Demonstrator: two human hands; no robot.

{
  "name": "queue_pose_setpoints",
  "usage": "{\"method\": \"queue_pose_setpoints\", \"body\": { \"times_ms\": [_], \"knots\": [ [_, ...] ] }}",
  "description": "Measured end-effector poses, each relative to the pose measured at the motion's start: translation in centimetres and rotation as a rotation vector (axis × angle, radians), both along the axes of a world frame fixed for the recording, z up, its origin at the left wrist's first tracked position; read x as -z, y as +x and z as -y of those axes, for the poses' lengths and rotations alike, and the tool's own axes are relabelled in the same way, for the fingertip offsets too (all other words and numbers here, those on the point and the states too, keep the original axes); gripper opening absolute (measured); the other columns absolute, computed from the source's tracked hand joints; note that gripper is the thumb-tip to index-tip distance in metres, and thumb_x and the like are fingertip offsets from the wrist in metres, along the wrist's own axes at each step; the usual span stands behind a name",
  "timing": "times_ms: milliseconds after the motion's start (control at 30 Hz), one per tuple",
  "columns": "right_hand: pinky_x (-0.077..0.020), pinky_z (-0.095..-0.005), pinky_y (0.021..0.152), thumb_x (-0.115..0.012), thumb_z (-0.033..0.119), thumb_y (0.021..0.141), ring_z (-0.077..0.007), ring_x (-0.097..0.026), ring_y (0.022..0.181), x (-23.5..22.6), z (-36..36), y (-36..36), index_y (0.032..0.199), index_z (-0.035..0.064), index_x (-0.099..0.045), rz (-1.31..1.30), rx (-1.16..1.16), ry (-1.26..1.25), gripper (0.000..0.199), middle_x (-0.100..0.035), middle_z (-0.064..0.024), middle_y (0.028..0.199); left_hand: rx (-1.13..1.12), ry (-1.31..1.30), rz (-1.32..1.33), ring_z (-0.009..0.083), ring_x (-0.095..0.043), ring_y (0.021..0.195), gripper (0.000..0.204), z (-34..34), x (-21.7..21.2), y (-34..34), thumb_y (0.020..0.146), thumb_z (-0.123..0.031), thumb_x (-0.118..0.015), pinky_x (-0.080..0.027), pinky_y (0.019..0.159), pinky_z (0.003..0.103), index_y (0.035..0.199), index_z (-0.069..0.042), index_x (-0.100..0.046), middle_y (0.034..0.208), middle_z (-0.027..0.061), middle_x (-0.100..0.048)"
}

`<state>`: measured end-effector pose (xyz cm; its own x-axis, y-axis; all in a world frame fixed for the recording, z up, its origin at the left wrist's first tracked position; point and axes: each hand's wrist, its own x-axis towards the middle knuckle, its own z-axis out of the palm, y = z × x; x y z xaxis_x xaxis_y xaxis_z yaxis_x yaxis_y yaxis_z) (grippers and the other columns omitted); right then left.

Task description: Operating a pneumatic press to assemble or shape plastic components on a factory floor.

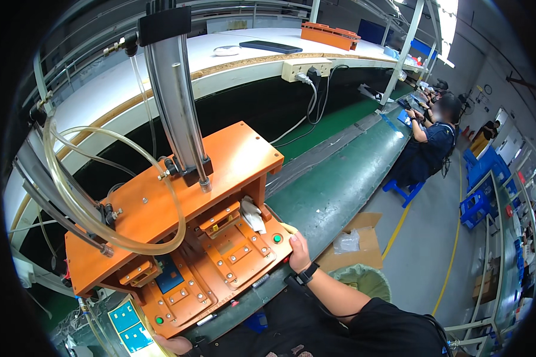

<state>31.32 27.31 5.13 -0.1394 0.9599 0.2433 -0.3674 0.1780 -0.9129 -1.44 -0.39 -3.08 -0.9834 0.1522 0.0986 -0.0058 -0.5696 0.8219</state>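
Note:
In front of me stands an orange pneumatic press with two upright metal cylinders and clear air hoses. Its base carries two bolted fixtures and a green button at each end. A dark blue flat piece lies in the left fixture. My right hand is closed round the base's right edge beside that button, its far fingers partly hidden. My left hand is at the base's near left corner, below the other green button; its fingers are mostly hidden. White crumpled material sits under the press's right side.
Blue cards lie left of the base. Pens rest along its front edge. A cardboard box and a green-lined bin stand at right. Farther along the green bench, a person sits on a blue stool.

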Motion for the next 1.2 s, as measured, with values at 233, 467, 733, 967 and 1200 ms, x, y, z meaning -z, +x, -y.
{"method": "queue_pose_setpoints", "body": {
  "times_ms": [233,467,733,967,1200],
  "knots": [
    [-0.0441,-0.0286,0.095,-0.040,0.031,0.096,-0.0177,-0.059,0.108,0.0,0.1,0.0,0.131,-0.0069,-0.048,0.000,-0.001,0.000,0.052,-0.061,-0.0139,0.119,-0.054,-0.041,-0.016,0.0263,-0.053,0.119,0.059,-0.1,-0.1,0.3,0.097,-0.040,-0.047,-0.043,0.100,0.037,0.136,0.004,-0.044,0.134,0.0175,-0.051],
    [-0.0440,-0.0290,0.096,-0.040,0.031,0.096,-0.0183,-0.059,0.108,-0.2,0.0,-0.2,0.131,-0.0071,-0.048,-0.044,-0.004,0.016,0.052,-0.061,-0.0145,0.120,-0.070,-0.041,-0.028,0.0263,-0.053,0.118,0.059,-0.4,-0.3,0.2,0.096,-0.040,-0.048,-0.043,0.101,0.037,0.136,0.004,-0.044,0.134,0.0174,-0.050],
    [-0.0436,-0.0297,0.098,-0.039,0.030,0.095,-0.0192,-0.059,0.111,0.3,-0.3,0.0,0.131,-0.0077,-0.047,-0.018,-0.007,0.015,0.052,-0.060,-0.0156,0.121,-0.091,-0.033,-0.036,0.0263,-0.053,0.118,0.059,-0.5,-0.4,0.5,0.096,-0.039,-0.049,-0.042,0.101,0.037,0.136,0.004,-0.044,0.134,0.0174,-0.050],
    [-0.0435,-0.0303,0.098,-0.040,0.030,0.096,-0.0199,-0.058,0.112,0.3,-0.2,-0.2,0.131,-0.0078,-0.046,-0.022,-0.012,0.031,0.052,-0.060,-0.0159,0.122,-0.110,-0.020,-0.040,0.0262,-0.053,0.118,0.060,-0.5,-0.4,0.4,0.095,-0.039,-0.050,-0.042,0.101,0.037,0.136,0.004,-0.045,0.134,0.0173,-0.050],
    [-0.0432,-0.0312,0.100,-0.039,0.031,0.096,-0.0213,-0.058,0.113,0.6,-0.3,-0.2,0.131,-0.0081,-0.046,-0.021,-0.007,0.038,0.053,-0.059,-0.0171,0.123,-0.106,0.051,-0.050,0.0260,-0.053,0.118,0.060,-1.0,-0.9,0.8,0.093,-0.037,-0.055,-0.042,0.100,0.037,0.135,0.005,-0.045,0.134,0.0164,-0.051]
  ]
}}
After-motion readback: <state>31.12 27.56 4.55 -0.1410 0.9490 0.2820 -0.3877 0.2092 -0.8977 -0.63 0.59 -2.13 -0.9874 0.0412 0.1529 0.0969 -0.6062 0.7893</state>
